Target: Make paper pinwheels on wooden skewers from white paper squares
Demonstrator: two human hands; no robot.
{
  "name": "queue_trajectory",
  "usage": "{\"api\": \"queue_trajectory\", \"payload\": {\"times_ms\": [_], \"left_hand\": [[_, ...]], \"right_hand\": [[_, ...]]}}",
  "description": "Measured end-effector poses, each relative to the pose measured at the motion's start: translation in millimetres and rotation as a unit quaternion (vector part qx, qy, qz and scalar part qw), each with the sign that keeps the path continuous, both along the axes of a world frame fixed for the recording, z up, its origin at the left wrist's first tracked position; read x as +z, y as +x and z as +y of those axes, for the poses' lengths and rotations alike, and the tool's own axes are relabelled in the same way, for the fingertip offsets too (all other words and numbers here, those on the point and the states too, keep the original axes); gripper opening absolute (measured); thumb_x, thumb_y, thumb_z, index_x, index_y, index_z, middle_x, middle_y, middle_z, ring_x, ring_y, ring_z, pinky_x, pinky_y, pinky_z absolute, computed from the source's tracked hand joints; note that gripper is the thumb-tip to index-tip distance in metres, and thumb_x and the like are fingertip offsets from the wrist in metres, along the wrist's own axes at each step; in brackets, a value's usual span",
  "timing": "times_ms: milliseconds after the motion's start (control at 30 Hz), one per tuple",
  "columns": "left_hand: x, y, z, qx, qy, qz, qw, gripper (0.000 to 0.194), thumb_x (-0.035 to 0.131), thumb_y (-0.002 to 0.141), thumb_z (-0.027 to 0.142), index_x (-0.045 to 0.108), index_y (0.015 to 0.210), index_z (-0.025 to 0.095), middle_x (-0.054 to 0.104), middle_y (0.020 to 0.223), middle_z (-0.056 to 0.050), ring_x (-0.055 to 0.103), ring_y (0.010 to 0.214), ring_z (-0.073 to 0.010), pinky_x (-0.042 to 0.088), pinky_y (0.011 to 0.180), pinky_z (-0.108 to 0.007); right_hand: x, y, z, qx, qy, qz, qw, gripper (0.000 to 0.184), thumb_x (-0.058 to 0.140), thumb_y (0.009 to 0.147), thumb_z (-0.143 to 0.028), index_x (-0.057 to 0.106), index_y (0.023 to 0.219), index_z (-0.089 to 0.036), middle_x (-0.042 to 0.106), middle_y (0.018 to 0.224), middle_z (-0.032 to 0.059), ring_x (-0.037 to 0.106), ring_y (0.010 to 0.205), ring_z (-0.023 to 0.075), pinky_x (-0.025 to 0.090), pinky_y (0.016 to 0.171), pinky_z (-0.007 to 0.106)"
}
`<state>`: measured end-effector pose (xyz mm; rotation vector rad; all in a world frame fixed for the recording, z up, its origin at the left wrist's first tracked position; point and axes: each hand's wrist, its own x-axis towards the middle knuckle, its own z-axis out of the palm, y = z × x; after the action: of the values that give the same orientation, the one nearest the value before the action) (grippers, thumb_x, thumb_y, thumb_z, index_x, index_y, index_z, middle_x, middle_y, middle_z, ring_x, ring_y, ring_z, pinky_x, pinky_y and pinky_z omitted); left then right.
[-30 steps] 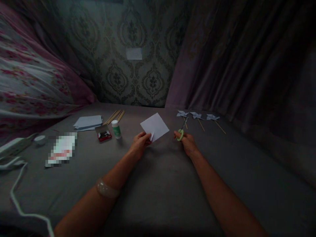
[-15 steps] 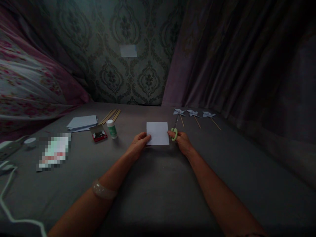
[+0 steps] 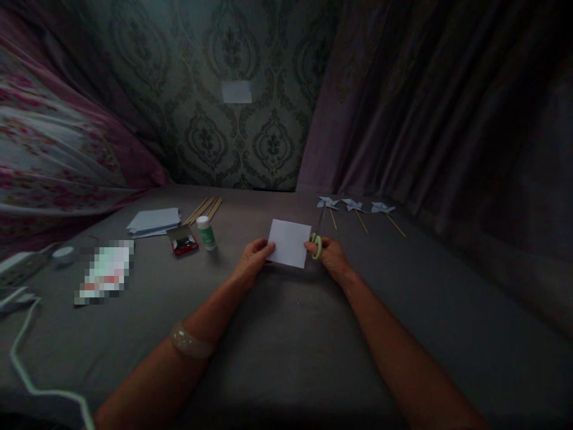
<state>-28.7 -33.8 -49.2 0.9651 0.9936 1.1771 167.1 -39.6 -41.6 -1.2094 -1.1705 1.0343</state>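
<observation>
A white, nearly square sheet of paper (image 3: 290,243) is held up over the grey cloth, tilted slightly clockwise. My left hand (image 3: 255,257) pinches its left edge, thumb on top. On the other side, my right hand (image 3: 333,257) has the green-handled scissors (image 3: 316,245) in its fingers, blades pointing away from me. The thumb of that hand also reaches the paper's right edge. Beyond the scissors lie three white paper pinwheels (image 3: 353,205) on thin sticks.
To the left stand a white-and-green bottle (image 3: 206,233) and an open red box (image 3: 184,245) of small dark pieces. Behind them are a paper stack (image 3: 154,221) and several wooden sticks (image 3: 206,210). A power strip (image 3: 27,269) with a white cable (image 3: 49,392) lies far left.
The paper has turned slightly clockwise between my hands. My head view has shifted a little, so everything on the table sits slightly further right.
</observation>
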Motion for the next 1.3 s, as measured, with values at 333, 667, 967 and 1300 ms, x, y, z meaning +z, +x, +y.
{"api": "queue_trajectory", "payload": {"times_ms": [333, 667, 967, 1300], "left_hand": [[15.5, 4, -4, 0.004, -0.07, -0.092, 0.993, 0.036, 0.087, 0.051, 0.031, 0.068, 0.076, 0.014, 0.067, 0.076, -0.006, 0.06, 0.065, -0.0118, 0.043, 0.056, -0.021], [11.5, 17, -18, -0.019, -0.053, -0.075, 0.996, 0.036, 0.088, 0.048, 0.031, 0.07, 0.075, 0.015, 0.066, 0.073, -0.004, 0.057, 0.065, -0.011, 0.041, 0.06, -0.022], [7.0, 21, -20, -0.012, -0.019, -0.057, 0.998, 0.035, 0.086, 0.052, 0.036, 0.072, 0.076, 0.015, 0.066, 0.071, -0.004, 0.055, 0.062, -0.0109, 0.04, 0.059, -0.023], [19.0, 5, -12, 0.086, 0.022, -0.075, 0.993, 0.035, 0.087, 0.047, 0.036, 0.069, 0.069, 0.016, 0.063, 0.07, -0.001, 0.054, 0.065, -0.0103, 0.039, 0.06, -0.022]], "right_hand": [[4.3, -11, -4, -0.042, 0.061, 0.042, 0.996, 0.034, 0.076, 0.053, -0.045, 0.061, 0.065, -0.018, 0.051, 0.058, -0.0049, 0.041, 0.057, 0.0092, 0.034, 0.054, 0.024], [-2.5, -24, -7, -0.071, 0.075, 0.075, 0.992, 0.034, 0.073, 0.06, -0.048, 0.056, 0.069, -0.02, 0.048, 0.062, -0.0045, 0.04, 0.06, 0.0108, 0.034, 0.059, 0.025], [-2.9, -30, -9, -0.076, 0.072, 0.092, 0.99, 0.034, 0.074, 0.059, -0.047, 0.056, 0.068, -0.019, 0.047, 0.061, -0.0047, 0.039, 0.058, 0.01, 0.033, 0.056, 0.025], [7.1, -30, -17, 0.021, 0.002, -0.057, 0.998, 0.048, 0.071, 0.056, -0.065, 0.057, 0.056, -0.018, 0.054, 0.057, 0.0, 0.047, 0.059, 0.0132, 0.038, 0.057, 0.027]]}}
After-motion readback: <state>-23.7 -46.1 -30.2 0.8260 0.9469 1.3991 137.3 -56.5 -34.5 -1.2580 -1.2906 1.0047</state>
